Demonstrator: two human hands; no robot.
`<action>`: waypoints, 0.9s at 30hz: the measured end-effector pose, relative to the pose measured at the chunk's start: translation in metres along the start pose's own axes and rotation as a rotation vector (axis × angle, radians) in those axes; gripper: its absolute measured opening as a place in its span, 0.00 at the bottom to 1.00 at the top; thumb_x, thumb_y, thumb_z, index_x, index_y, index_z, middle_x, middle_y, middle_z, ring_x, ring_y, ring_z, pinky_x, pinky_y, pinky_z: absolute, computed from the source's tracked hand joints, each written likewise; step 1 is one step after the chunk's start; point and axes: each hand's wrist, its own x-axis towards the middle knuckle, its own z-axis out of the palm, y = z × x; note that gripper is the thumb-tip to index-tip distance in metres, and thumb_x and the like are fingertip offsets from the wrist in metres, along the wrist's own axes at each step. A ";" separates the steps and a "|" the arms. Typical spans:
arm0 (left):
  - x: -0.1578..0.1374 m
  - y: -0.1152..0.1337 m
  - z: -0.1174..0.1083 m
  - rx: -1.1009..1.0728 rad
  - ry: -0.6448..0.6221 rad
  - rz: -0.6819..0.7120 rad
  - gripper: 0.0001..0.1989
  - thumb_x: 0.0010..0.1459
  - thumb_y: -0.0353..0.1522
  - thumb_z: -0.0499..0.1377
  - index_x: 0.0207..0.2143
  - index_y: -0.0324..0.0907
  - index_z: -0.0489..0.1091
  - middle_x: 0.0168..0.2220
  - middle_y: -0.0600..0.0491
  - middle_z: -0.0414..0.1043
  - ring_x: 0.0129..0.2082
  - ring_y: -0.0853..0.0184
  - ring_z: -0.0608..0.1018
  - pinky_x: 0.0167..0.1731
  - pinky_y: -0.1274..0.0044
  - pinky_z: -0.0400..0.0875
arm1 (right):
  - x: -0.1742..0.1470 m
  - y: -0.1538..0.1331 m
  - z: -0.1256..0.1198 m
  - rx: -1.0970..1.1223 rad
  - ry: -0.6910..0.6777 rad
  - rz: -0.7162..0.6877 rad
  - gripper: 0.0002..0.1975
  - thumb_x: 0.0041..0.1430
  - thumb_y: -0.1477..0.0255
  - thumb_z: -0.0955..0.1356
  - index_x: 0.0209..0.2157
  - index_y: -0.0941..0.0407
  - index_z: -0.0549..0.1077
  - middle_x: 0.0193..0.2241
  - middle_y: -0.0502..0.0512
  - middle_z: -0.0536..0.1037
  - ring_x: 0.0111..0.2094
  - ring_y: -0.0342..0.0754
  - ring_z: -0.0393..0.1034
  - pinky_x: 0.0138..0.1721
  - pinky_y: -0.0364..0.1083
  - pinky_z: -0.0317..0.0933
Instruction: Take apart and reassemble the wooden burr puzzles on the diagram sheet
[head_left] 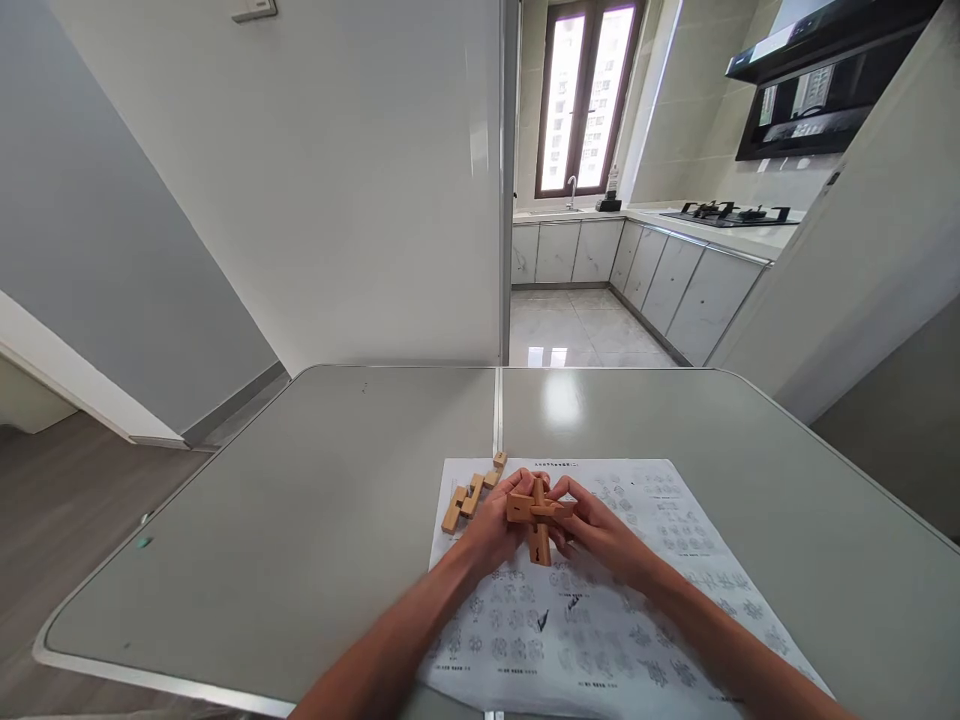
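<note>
Several notched wooden puzzle pieces, joined crosswise into a wooden burr puzzle (539, 540), are held up between both hands over the paper. My left hand (498, 520) is closed on its left side, fingers behind the pieces. My right hand (592, 520) pinches the right side with thumb and fingers. Part of the puzzle is hidden by the fingers. Just left of my left hand, loose notched wooden pieces (454, 509) lie in a slanting row on the sheet's upper left corner. The printed instruction sheet (630, 630) shows rows of small line diagrams and two dark check marks.
The grey table (337, 520) has a pale metal rim and a seam down its middle. A white wall (375, 180) stands behind it. Beyond the doorway at the right are kitchen cabinets (559, 250), a gas stove (731, 213) and a range hood (817, 45).
</note>
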 end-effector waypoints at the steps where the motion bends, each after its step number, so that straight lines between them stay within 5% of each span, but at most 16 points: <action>1: 0.001 0.000 -0.001 -0.003 -0.012 -0.003 0.22 0.58 0.50 0.66 0.36 0.40 0.71 0.38 0.51 0.67 0.33 0.68 0.73 0.34 0.76 0.71 | 0.000 0.000 0.000 0.006 -0.012 0.004 0.18 0.70 0.52 0.66 0.39 0.52 0.62 0.21 0.42 0.67 0.20 0.39 0.56 0.25 0.41 0.53; 8: 0.002 0.009 -0.006 0.075 -0.052 -0.035 0.22 0.58 0.51 0.66 0.36 0.40 0.72 0.36 0.51 0.66 0.30 0.69 0.71 0.30 0.78 0.67 | -0.001 -0.008 0.003 0.061 -0.121 0.024 0.18 0.69 0.53 0.66 0.39 0.52 0.60 0.21 0.41 0.70 0.19 0.38 0.57 0.25 0.41 0.54; 14: 0.002 0.012 -0.004 0.117 -0.102 -0.066 0.24 0.57 0.52 0.65 0.36 0.38 0.73 0.33 0.51 0.67 0.30 0.69 0.70 0.32 0.77 0.67 | -0.002 -0.012 0.002 0.049 -0.256 0.125 0.21 0.71 0.51 0.63 0.40 0.57 0.68 0.29 0.53 0.78 0.23 0.41 0.69 0.28 0.43 0.61; 19: 0.000 0.018 0.001 0.106 -0.084 -0.066 0.24 0.62 0.52 0.61 0.41 0.39 0.77 0.50 0.43 0.74 0.45 0.60 0.77 0.43 0.73 0.72 | -0.002 -0.007 0.001 0.271 -0.333 0.169 0.20 0.68 0.55 0.68 0.38 0.59 0.72 0.30 0.55 0.78 0.22 0.39 0.67 0.27 0.42 0.61; 23: 0.004 0.026 0.004 0.123 0.036 0.110 0.27 0.67 0.53 0.54 0.51 0.41 0.76 0.59 0.42 0.73 0.61 0.51 0.71 0.57 0.64 0.67 | -0.003 -0.012 -0.005 0.433 -0.159 0.146 0.18 0.68 0.59 0.69 0.32 0.59 0.73 0.24 0.50 0.73 0.19 0.37 0.60 0.25 0.41 0.56; 27: 0.009 0.029 0.001 0.269 0.196 0.361 0.24 0.69 0.49 0.53 0.53 0.42 0.74 0.61 0.44 0.72 0.63 0.55 0.71 0.64 0.64 0.61 | 0.001 -0.014 -0.016 0.525 0.197 0.059 0.13 0.63 0.60 0.74 0.41 0.55 0.77 0.34 0.51 0.75 0.21 0.36 0.58 0.23 0.41 0.57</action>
